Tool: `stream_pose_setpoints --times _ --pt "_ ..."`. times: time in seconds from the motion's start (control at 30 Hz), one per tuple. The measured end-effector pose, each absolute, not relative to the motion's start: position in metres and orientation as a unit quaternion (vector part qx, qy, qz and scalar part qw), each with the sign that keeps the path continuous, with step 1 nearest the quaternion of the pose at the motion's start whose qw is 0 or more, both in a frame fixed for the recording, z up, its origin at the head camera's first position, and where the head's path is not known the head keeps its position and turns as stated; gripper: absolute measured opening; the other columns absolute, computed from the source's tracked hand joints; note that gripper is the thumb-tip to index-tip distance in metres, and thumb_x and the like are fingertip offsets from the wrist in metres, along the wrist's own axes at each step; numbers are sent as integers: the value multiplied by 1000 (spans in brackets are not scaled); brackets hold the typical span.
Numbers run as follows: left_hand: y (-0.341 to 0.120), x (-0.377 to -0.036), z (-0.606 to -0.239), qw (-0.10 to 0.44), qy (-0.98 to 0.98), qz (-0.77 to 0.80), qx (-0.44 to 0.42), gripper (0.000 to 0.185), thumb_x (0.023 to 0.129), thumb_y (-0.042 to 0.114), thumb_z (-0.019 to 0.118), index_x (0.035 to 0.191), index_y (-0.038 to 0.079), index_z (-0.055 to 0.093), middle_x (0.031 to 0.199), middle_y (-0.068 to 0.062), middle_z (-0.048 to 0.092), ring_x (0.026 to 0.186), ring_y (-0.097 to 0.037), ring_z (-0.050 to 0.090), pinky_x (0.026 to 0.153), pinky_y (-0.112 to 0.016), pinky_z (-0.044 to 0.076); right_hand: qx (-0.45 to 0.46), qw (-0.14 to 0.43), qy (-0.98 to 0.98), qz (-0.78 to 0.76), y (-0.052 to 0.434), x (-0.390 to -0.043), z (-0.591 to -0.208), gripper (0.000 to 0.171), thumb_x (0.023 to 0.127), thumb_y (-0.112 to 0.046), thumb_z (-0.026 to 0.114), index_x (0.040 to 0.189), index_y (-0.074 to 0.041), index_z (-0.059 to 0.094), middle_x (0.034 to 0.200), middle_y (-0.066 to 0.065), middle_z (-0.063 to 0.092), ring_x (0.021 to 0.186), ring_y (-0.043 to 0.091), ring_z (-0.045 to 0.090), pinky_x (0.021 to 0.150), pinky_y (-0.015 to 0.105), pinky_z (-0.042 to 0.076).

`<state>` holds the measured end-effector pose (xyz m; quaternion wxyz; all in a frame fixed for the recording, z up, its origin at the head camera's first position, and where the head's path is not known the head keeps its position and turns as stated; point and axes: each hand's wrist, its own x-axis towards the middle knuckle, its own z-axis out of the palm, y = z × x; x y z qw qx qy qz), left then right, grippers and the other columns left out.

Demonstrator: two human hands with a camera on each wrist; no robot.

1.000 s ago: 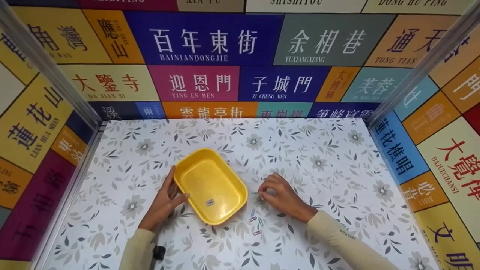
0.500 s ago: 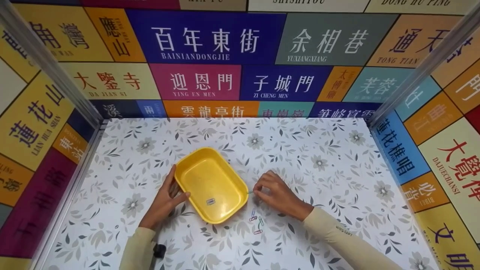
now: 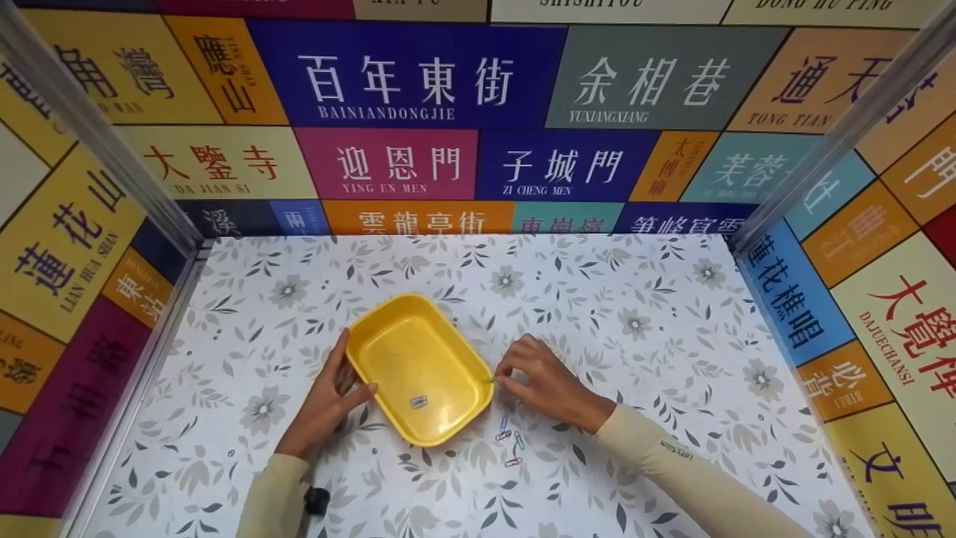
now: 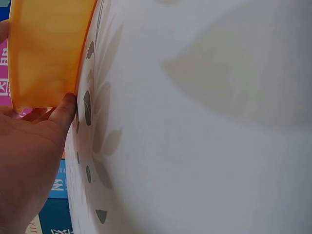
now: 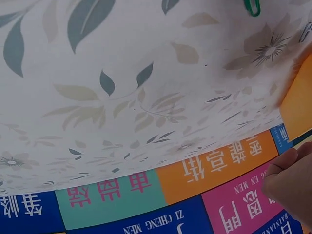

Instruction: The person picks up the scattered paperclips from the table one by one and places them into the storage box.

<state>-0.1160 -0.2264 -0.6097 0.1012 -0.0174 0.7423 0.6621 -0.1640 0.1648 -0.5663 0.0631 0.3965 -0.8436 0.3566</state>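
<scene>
My left hand holds the yellow tray at its left side, thumb tip against the rim. In the left wrist view, fingers touch the tray's outer wall. At the tray's right rim, my right hand pinches a small green paper clip; the fingertips partly hide it. Loose on the table below this hand lie several paper clips: a blue one, a green one and a pink one among them.
Inside the tray is a small rectangular grey mark; I cannot tell whether it is a label or an object. A floral cloth covers the table. Printed panels and metal posts stand round it.
My right hand has moved left with the green paper clip, from over the cloth to the tray's right rim. The left hand and the tray have stayed in place.
</scene>
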Motion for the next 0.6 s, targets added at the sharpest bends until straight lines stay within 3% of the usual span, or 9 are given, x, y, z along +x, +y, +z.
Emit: stream_pose_setpoints --times 0.3,0.6 --pt "-227 -117 -612 81 739 669 10 112 102 9 80 180 20 1 185 -3 10 169 -26 18 135 -41 22 412 61 -843 339 157 -167 -564 5 97 -9 83 94 -12 80 94 -2 69 97 18 57 89 40 49" --pt "-228 -116 -612 85 739 668 5 113 102 11 82 180 20 1 185 1 8 170 -22 16 135 -40 21 417 49 -850 317 147 -167 -558 5 99 -13 83 94 -12 81 95 -1 70 98 19 57 89 40 50"
